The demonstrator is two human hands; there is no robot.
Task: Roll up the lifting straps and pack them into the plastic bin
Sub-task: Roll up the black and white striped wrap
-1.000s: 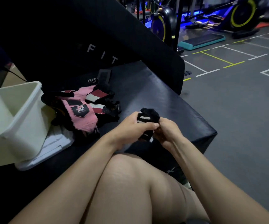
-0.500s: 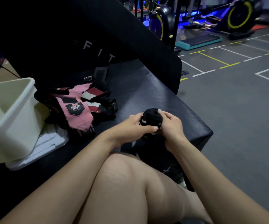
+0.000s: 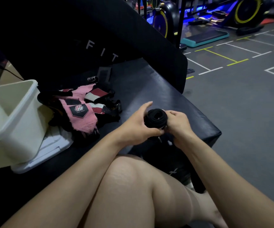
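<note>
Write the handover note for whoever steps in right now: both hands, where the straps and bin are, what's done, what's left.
Left hand: grips the black strap roll from the left, index finger lifted off.
Right hand: grips the same roll from the right.
The roll looks nearly wound, held above the black bench.
The pile of pink and black straps lies unrolled on the bench beside the white plastic bin.
The bin sits tilted on its white lid; no straps show in the visible part.
Left: finish this roll, drop it in the bin, then roll and pack the pile.
</note>
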